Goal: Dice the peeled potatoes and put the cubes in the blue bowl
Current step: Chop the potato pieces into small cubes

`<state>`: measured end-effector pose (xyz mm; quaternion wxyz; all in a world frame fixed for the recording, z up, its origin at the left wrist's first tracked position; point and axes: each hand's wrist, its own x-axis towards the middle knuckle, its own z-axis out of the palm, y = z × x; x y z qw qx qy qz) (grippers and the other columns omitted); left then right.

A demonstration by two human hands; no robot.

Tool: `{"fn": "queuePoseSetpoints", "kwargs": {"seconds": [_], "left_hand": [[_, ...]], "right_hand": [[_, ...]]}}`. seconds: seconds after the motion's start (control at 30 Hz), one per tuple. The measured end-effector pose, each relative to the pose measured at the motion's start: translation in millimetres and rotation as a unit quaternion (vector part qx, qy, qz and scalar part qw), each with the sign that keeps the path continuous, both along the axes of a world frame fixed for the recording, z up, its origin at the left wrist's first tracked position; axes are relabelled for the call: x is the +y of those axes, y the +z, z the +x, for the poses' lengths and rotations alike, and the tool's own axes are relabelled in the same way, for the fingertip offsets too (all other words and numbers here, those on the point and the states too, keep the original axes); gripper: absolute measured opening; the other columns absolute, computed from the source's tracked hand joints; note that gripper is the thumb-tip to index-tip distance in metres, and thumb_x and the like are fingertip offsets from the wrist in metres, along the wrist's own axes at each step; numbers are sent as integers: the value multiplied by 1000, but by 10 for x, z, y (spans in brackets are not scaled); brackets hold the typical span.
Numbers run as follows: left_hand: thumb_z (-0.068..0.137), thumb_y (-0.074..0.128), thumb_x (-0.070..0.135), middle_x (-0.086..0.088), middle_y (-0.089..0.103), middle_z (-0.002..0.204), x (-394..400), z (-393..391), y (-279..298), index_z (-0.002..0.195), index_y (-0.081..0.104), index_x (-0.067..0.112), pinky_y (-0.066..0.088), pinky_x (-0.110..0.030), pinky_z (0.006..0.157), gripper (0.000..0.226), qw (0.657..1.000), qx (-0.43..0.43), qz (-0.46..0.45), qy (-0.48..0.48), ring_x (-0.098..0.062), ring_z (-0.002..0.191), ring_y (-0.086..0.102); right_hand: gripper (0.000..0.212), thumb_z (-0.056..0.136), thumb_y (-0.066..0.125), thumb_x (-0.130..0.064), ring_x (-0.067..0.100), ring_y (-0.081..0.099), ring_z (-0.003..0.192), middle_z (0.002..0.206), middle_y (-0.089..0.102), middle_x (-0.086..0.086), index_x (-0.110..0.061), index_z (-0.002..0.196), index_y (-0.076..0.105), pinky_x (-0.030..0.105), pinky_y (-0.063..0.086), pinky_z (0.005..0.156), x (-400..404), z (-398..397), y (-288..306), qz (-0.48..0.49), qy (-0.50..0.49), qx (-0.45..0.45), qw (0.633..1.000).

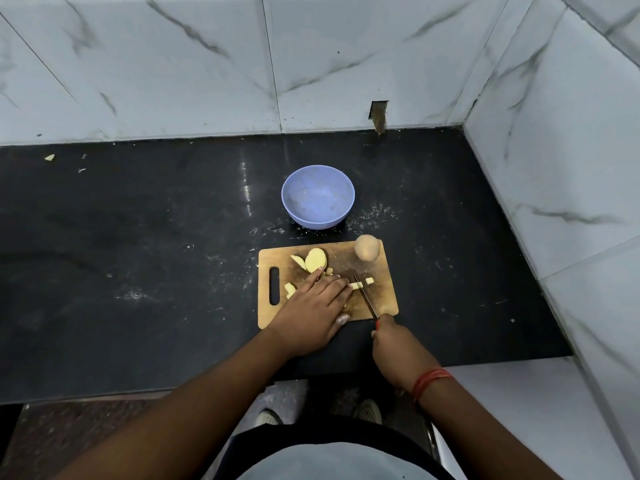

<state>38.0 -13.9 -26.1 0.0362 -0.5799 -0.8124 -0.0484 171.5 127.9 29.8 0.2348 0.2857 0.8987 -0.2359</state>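
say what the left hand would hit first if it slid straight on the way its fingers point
Probably the knife: the left hand points right and away, fingertips on a potato strip just short of the blade. Height is hard to judge.

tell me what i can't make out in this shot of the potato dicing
All in the head view:
- The potato strip under the left hand: the fingers cover all but its end by the knife.
- The knife's handle: buried in the right hand, only a red sliver shows.
- The whole potato on the cutting board: too small to tell if peeled.
- The specks inside the blue bowl: too small to identify; no cubes show.
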Motion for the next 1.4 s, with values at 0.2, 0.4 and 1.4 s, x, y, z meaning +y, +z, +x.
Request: {"fn": "queuePoseSetpoints", "kwargs": {"seconds": [0.2, 0.4, 1.4], "left_hand": [[103, 35, 43, -6, 54, 143, 13, -20, 4, 144, 53, 10, 23, -50, 122, 55, 1000, 5, -1, -16, -25, 137, 44], [102, 35, 42, -5, 55, 142, 9, -4, -26, 142, 55, 9, 25, -49, 122, 55, 1000, 9, 5, -14, -24, 135, 46], [104, 24, 52, -12, 38, 159, 461, 148, 23, 152, 39, 3, 3, -40, 126, 70, 995, 19, -77, -58, -26, 151, 25]], "right_hand": [[19, 100, 36, -16, 21, 58, 74, 89, 58, 8, -8, 116, 40, 31, 39, 60, -14, -19, -39, -2, -5, -5, 1000], [21, 100, 36, -13, 19, 53, 71, 87, 55, 8, -5, 118, 40, 25, 31, 49, -57, -51, -10, -4, 5, -14, 1000], [10, 100, 43, -12, 11, 22, 29, 51, 28, 4, -9, 91, 47, 14, 23, 34, 358, 157, 338, -524, -343, 161, 763]]}}
